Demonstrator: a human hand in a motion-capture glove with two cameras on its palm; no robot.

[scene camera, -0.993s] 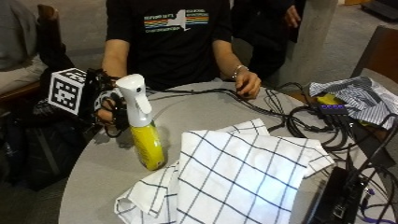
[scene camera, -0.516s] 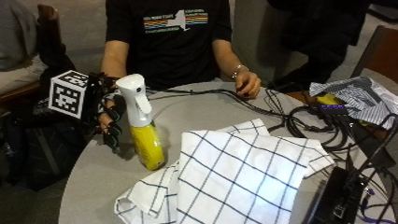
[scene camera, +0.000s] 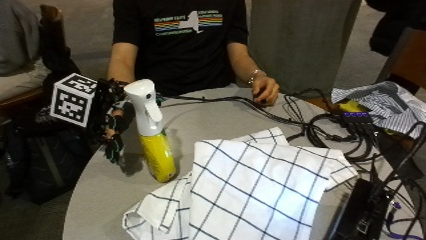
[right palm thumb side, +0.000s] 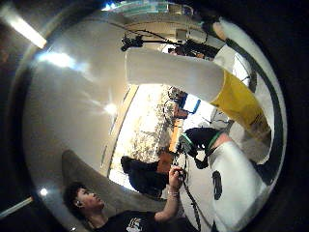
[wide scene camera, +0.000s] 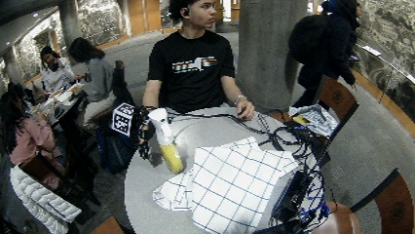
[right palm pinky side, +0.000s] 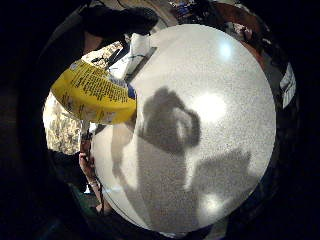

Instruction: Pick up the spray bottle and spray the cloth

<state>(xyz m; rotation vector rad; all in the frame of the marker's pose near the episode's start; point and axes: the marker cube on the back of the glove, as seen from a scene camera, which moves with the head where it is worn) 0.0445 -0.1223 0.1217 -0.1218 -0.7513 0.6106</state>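
A spray bottle (scene camera: 156,155) with a white trigger head and a yellow body stands on the left part of the round grey table (scene camera: 219,120). My gloved right hand (scene camera: 113,132) hangs just left of it, level with its neck and upper body, and its fingers point down, relaxed, without wrapping the bottle. Both palm views show the bottle (right palm thumb side: 178,72) (right palm pinky side: 95,92) close to the palm. A white cloth (scene camera: 259,190) with a dark grid lies crumpled to the right of the bottle. The wide view shows the same layout: hand (wide scene camera: 144,134), bottle (wide scene camera: 170,153), cloth (wide scene camera: 227,180).
The bare left hand (scene camera: 266,92) rests at the table's far edge on black cables (scene camera: 313,125) that run across to the right. A striped cloth (scene camera: 383,102) lies at the far right. A black device (scene camera: 359,210) sits at the front right edge.
My gloved hand's fingers have sunk a little beside the bottle. The bottle and the cloth have not moved.
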